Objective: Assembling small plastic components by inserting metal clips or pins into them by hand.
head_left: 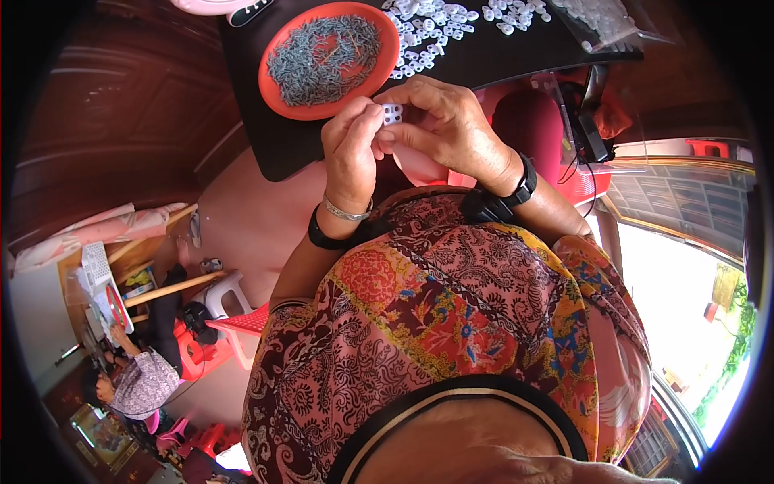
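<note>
Plastic piece [393, 114], small and white with dark round holes, sits between the fingertips of both hands, held up in front of the chest just beyond the shirt; whether it is one block or two side by side I cannot tell. It should be very light and stiff, hard to crush, a little slick on its flat faces, and so small that only fingertips can manage it; its outer edges look the best place to grip, leaving the holed face uncovered. The right hand [451, 129] comes in from the side, wrist bent, index finger arched above the piece and thumb beneath, the two clamped on it. The left hand [351, 153] stands more upright, fingers curled and gathered together, thumb and forefinger closed on the left edge, though the pads themselves are hidden. Both elbows are bent, with a silver bracelet [347, 211] on the left wrist and a black band [526, 179] on the right. Just past the knuckles lies an orange-red plate [302, 108] heaped with grey screws [322, 60]; beside it, loose white pieces [419, 36] are scattered on the black table [274, 149], with a clear bag [601, 20] of white pieces farther right.
</note>
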`<state>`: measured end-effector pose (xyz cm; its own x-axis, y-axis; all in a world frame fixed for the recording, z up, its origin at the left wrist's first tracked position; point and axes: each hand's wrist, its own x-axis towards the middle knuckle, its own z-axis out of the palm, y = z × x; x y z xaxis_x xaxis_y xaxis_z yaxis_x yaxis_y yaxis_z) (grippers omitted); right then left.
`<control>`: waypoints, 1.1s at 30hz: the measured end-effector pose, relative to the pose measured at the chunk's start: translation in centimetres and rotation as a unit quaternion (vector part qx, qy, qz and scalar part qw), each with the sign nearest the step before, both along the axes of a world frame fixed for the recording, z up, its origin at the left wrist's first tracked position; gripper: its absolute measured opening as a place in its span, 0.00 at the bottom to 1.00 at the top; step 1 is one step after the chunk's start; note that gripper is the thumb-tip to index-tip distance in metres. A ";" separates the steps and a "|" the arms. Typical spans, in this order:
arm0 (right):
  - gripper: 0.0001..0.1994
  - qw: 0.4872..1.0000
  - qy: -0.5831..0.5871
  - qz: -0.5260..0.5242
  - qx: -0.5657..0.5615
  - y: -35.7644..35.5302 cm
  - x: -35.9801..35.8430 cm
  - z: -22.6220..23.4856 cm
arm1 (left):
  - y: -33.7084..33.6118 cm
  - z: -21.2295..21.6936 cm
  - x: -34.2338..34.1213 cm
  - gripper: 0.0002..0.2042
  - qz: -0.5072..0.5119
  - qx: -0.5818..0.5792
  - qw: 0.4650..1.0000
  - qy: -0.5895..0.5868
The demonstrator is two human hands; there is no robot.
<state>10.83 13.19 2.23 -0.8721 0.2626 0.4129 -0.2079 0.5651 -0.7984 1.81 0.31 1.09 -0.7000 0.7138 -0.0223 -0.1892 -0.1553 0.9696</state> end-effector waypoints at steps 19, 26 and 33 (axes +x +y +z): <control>0.14 0.996 0.071 0.027 -0.048 0.3 0.2 -0.5 | 0.1 0.2 0.0 0.12 -0.002 0.033 0.998 0.052; 0.11 0.999 0.046 0.029 -0.005 0.4 0.5 0.1 | 0.5 0.4 0.5 0.12 0.013 0.019 0.999 0.034; 0.09 0.999 0.045 0.031 0.004 0.6 0.6 0.0 | 0.7 -0.3 0.5 0.13 0.005 -0.001 0.999 0.038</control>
<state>11.39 13.78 2.27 -0.8462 0.2062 0.4914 -0.3125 0.5548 -0.7710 2.28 0.97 0.78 -0.7065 0.7071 0.0305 -0.1126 -0.1549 0.9815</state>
